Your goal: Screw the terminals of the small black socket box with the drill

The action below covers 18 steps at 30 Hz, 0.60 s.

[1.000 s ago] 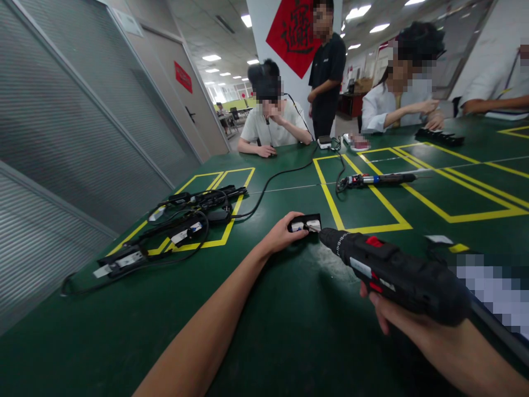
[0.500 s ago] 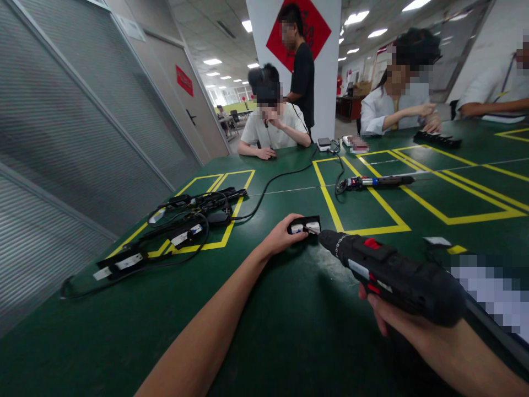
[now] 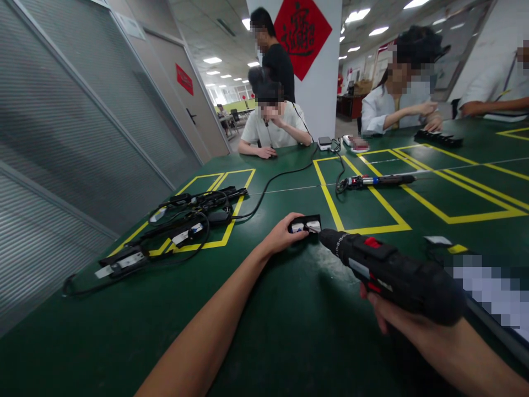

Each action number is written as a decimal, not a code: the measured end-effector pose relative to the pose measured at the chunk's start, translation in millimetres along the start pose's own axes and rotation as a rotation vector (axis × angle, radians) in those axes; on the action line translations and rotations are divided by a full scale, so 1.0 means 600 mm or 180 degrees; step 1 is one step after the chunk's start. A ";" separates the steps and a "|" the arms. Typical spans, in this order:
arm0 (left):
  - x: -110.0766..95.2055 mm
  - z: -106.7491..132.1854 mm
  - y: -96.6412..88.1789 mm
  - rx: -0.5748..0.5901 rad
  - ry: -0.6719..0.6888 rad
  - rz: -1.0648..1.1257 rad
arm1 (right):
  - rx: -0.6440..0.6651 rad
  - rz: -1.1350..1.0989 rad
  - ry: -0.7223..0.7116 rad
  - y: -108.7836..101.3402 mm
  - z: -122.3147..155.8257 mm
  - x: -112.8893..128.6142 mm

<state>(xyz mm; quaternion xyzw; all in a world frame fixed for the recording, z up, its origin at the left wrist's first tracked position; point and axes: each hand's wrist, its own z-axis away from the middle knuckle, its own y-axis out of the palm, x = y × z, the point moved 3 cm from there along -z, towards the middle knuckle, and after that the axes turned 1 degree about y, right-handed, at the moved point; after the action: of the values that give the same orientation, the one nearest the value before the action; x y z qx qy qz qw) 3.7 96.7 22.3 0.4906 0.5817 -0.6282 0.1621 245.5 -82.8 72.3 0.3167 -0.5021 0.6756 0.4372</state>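
Observation:
My left hand (image 3: 285, 234) is closed on the left end of a small black box-like part (image 3: 316, 219) with white labels on its side, which sits on the green table. In my right hand (image 3: 390, 310) is a black and red cordless drill (image 3: 384, 270), held by its handle, mostly hidden under the body. The chuck points left, right up at the black part's right end. A thin bit seems to reach its labelled side; whether it touches I cannot tell.
Black power adapters and cables (image 3: 194, 220) lie on the left. A pen-shaped electric tool (image 3: 380, 181) with a cord rests beyond my hands. A blurred flat object (image 3: 487, 286) is at the right. Co-workers sit across the green table (image 3: 264, 309), and one person (image 3: 278, 66) stands behind.
My hands, the drill and the black part have barely moved. The standing person in the background has shifted to the left.

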 end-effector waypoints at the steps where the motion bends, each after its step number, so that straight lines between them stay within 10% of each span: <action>1: 0.000 0.000 0.000 0.0004 -0.0008 -0.0006 | 0.0055 0.0049 0.0007 -0.001 0.000 0.000; 18: 0.001 0.001 0.000 0.0027 -0.0041 -0.0018 | -0.0153 -0.0378 -0.0129 0.002 0.006 0.019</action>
<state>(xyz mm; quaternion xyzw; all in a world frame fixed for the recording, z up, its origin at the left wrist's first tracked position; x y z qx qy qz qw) 3.1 96.3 21.5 0.4856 0.5793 -0.6343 0.1621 239.6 -83.3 82.4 0.3490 -0.5072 0.6297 0.4738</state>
